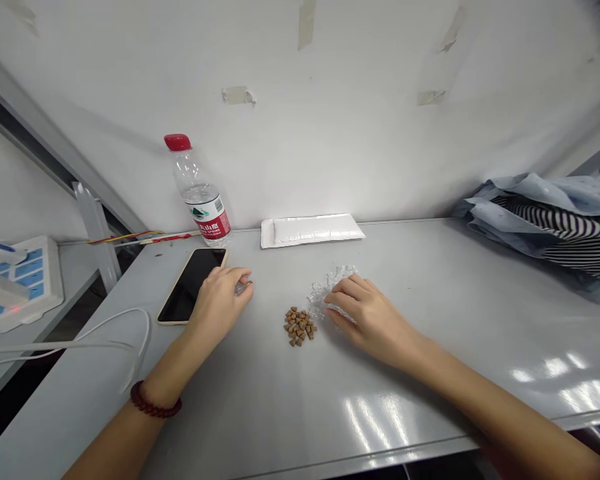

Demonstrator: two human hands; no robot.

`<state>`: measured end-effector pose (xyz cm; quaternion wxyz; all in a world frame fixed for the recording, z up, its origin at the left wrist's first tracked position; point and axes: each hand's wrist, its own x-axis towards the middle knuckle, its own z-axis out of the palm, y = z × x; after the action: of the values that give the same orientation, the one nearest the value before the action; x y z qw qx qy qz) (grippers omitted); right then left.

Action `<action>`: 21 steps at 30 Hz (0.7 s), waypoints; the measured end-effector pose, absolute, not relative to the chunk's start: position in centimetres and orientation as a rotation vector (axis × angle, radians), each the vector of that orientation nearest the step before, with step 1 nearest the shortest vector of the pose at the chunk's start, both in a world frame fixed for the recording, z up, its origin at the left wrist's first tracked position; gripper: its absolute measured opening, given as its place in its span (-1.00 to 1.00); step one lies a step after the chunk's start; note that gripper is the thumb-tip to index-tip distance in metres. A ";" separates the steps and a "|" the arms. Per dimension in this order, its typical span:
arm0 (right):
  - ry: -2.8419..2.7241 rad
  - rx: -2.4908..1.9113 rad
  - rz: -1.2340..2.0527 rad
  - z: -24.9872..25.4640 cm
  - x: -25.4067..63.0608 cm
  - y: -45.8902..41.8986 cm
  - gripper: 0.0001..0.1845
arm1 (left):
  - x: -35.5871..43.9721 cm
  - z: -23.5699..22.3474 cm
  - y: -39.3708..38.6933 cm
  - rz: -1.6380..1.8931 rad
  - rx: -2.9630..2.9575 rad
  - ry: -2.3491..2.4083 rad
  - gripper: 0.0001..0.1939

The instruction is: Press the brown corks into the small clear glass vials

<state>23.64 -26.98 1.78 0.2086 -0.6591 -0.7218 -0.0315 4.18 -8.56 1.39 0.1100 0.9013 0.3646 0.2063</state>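
A small loose heap of brown, wedge-like pieces (300,327) lies on the grey table between my hands. Just behind it and to its right is a pile of small clear plastic pieces (320,293). My right hand (363,310) reaches over this pile, thumb and forefinger drawn close together at its edge on a clear piece. To the left, my left hand (223,297) is closed in a pinch beside the phone, with a bit of something clear showing between thumb and fingers. Its exact kind is too small to make out.
A black-screened phone (190,283) lies left, with a red-capped water bottle (205,207) behind it. A flat white packet (313,230) rests by the wall. White cables (130,347) and a power strip (25,287) are far left; a blue-grey cloth bag (545,227) is right.
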 end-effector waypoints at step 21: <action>-2.001 -1.442 -0.127 1.7 21.9 -26.8 -0.74 | 6.3 2.7 -16.4 0.270 1.468 0.669 -0.83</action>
<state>21.95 -26.84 1.71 0.3298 -0.5511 -0.7649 -0.0486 6.26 -16.40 2.73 0.6839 0.6548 0.2984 0.1206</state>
